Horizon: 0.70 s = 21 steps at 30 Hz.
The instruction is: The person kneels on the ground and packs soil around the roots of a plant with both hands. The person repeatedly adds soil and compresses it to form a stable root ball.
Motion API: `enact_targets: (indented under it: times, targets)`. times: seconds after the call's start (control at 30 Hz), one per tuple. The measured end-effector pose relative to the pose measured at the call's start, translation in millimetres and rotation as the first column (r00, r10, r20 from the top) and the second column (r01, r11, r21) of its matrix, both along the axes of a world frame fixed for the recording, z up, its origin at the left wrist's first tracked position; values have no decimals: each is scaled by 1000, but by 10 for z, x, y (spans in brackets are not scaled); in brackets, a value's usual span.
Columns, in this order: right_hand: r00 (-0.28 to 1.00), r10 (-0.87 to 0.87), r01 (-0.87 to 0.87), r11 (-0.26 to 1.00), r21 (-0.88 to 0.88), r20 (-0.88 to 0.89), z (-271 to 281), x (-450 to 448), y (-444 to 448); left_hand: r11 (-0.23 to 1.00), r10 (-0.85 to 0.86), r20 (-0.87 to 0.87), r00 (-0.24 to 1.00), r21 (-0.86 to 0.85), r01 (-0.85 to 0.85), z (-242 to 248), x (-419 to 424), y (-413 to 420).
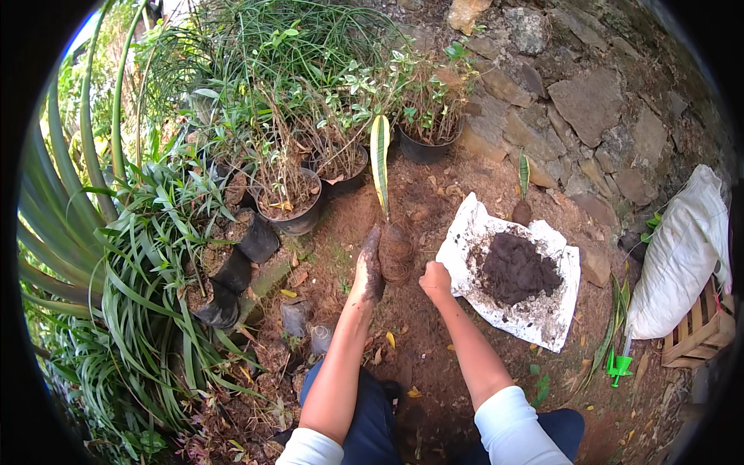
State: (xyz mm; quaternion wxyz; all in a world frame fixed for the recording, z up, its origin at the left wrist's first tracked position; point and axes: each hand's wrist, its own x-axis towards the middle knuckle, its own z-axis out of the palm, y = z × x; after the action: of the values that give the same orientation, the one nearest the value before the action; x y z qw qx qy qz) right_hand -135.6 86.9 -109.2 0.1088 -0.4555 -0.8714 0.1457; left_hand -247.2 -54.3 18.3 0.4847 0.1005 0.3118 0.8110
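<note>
My left hand (371, 264), smeared with dark soil, lies against the left side of a fibre-wrapped root ball (397, 254). From the ball's top rises an upright, yellow-edged snake plant leaf (379, 157). Whether the fingers grip the ball cannot be made out. My right hand (436, 280) is curled just right of the ball, apart from it, near the edge of a white woven sheet (567, 302). Its fingertips are hidden. A heap of dark, moist soil (517, 268) rests on the sheet. Behind the sheet stands a smaller snake plant cutting (524, 177) with a brown root ball (522, 213).
Potted plants in black pots (293, 218) stand at the back left, with black grow bags (257, 238) nearer. A stone wall (593, 104) rises at the back right. A full white sack (677, 261), a wooden crate (697, 331) and a green plastic tool (619, 367) are at the right.
</note>
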Motion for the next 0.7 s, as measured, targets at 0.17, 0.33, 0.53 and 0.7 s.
enact_targets:
  times: [0.17,0.33,0.53,0.7]
  targets:
    - [997,-47,51,995,82,-61,558,-37,87,999,27,3,1000,-44,-26,19,-14,30]
    - [973,-98,124,986,115,-208,1078,0,249,999,-8,57,998,-31,9,27,-29,27]
    - [860,1,63,992,107,-510,1405,173,330,1000,-13,21,1000,-13,13,12,-4,42]
    - [621,100,-219,974,-50,-777,1600,340,390,999,-44,37,998,-12,44,132,131,20]
